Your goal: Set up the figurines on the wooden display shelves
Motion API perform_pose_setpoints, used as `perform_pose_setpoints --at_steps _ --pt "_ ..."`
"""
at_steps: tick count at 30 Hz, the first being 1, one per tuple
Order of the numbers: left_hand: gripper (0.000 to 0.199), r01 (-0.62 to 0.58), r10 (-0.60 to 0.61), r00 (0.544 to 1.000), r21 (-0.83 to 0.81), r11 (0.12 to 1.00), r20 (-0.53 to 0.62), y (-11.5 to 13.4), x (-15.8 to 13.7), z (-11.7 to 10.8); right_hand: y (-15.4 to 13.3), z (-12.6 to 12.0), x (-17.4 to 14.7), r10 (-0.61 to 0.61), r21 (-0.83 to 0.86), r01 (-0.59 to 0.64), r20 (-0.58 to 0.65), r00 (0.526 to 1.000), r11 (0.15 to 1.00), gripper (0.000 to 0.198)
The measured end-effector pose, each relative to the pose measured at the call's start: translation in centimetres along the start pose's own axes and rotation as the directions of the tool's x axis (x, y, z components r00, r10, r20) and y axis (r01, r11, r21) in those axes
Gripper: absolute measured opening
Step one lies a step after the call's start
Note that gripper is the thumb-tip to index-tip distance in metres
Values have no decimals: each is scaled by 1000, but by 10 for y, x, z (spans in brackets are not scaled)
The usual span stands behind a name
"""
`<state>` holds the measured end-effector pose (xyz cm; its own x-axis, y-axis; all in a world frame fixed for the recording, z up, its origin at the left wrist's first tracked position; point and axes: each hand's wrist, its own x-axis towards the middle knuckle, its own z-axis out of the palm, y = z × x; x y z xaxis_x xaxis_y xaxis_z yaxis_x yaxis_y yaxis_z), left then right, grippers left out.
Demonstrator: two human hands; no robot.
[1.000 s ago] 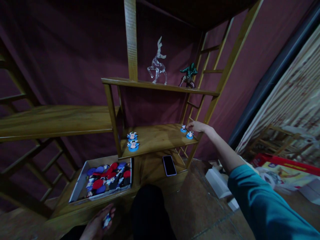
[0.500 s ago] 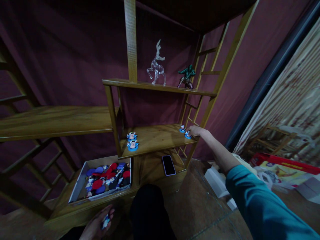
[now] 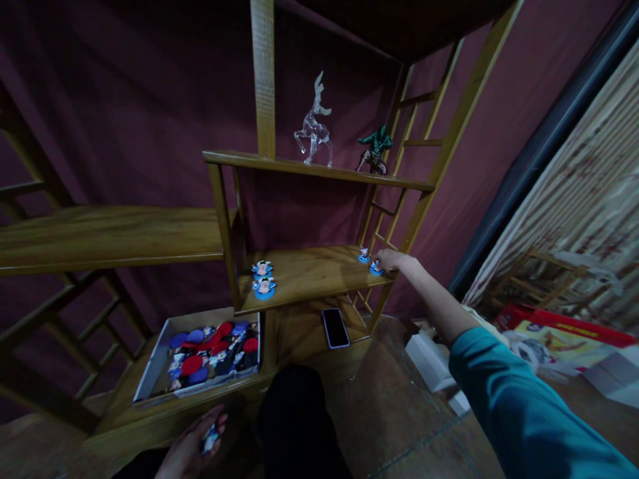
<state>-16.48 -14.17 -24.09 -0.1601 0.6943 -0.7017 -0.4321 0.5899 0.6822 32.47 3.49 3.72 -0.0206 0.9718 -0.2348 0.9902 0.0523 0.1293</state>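
My right hand (image 3: pixel 392 260) reaches to the right end of the middle shelf (image 3: pixel 309 271), its fingers closed on a small figurine (image 3: pixel 376 267) with a blue round base that stands on the wood. Just behind it is another figurine (image 3: pixel 364 255) on a blue base. Two similar figurines, a rear one (image 3: pixel 262 269) and a front one (image 3: pixel 264 287), stand at the shelf's left end. Low down by my knee, my left hand (image 3: pixel 194 442) is curled around a small blue-and-white figurine (image 3: pixel 210 439), partly hidden by the fingers.
A box (image 3: pixel 150 372) full of figurines and red and blue discs sits on the lower shelf at left. A phone (image 3: pixel 335 328) lies to its right. Above stand a clear deer figure (image 3: pixel 315 130) and a green figure (image 3: pixel 375 150). White boxes (image 3: pixel 429 361) are on the floor at right.
The view has shifted slightly. My right hand stays at the same figurine on the shelf's right end, and my left hand keeps its hold low down.
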Motion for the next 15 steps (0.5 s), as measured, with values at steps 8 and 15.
perform_pose_setpoints --at_steps 8,15 --pt "28 13 -11 998 -40 999 59 0 6 -3 -3 -13 15 32 214 29 -276 961 976 37" --pt "32 -38 41 998 -67 997 43 -5 25 -9 -10 -7 55 70 152 -32 -251 966 988 36"
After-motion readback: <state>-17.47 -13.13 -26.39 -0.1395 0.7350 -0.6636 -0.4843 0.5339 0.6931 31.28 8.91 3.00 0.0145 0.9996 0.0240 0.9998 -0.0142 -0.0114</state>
